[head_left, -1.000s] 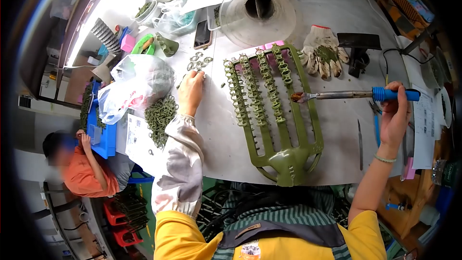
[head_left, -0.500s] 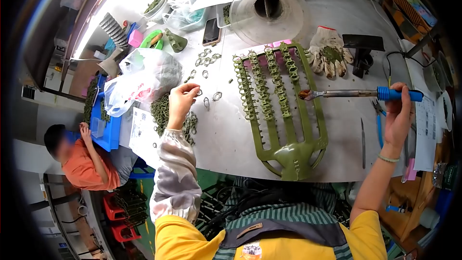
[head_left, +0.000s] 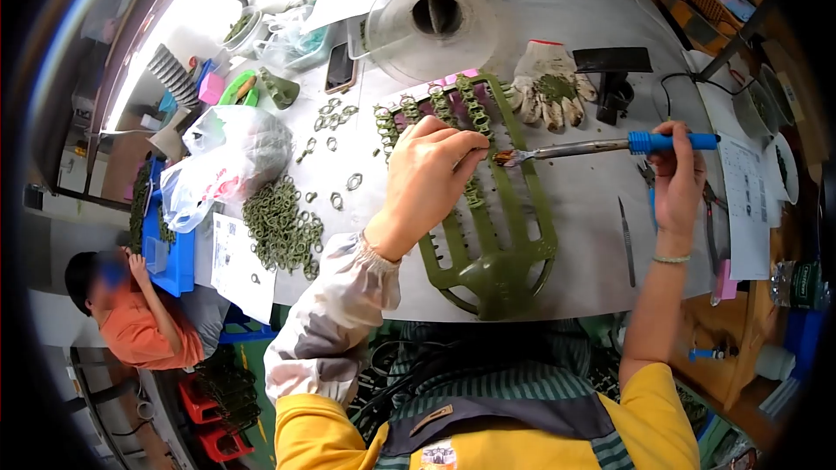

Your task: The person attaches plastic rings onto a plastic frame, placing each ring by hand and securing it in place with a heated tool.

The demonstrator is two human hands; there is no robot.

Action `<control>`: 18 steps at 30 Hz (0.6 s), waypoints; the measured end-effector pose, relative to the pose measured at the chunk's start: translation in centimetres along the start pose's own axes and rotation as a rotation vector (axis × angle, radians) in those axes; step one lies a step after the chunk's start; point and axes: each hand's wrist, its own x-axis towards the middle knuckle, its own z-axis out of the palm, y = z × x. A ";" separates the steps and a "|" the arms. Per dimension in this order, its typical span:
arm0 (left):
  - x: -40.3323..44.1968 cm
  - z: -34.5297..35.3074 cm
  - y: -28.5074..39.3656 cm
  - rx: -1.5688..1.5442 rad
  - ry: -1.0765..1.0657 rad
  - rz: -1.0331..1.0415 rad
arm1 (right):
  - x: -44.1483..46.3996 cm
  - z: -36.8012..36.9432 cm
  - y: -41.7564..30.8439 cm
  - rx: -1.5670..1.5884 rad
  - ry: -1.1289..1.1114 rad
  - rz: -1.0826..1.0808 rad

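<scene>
My right hand [head_left: 679,172] grips the blue handle of a soldering iron [head_left: 575,150]. Its browned tip lies over the right half of a green forked rack [head_left: 496,274], whose prongs carry rows of small green ring pieces [head_left: 441,104]. Over the rack's left prongs, my left hand [head_left: 427,181] has its thumb and fingers pinched together close to the iron's tip. Whatever sits in that pinch is hidden or too small to make out. Left of the hand are a pile of green rings [head_left: 283,224] and several loose ones [head_left: 334,113].
A stained glove [head_left: 550,87] and a black stand [head_left: 614,78] lie beyond the rack. Tweezers [head_left: 627,242] rest at right. A clear round hood [head_left: 396,30], a phone [head_left: 341,68] and a plastic bag [head_left: 235,152] stand farther back. A person in orange [head_left: 148,318] sits at left.
My left hand has moved right, from above the loose rings to the rack near the iron's tip. The right hand still holds the soldering iron. The whole view has shifted slightly.
</scene>
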 end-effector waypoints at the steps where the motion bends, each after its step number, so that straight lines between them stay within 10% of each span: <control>1: 0.3 0.7 -0.2 0.033 0.005 0.046 | 0.1 -0.1 0.2 0.018 -0.023 0.000; 18: 1.6 2.7 -1.4 0.118 -0.109 0.093 | 0.1 -0.6 -0.4 -0.022 0.042 -0.006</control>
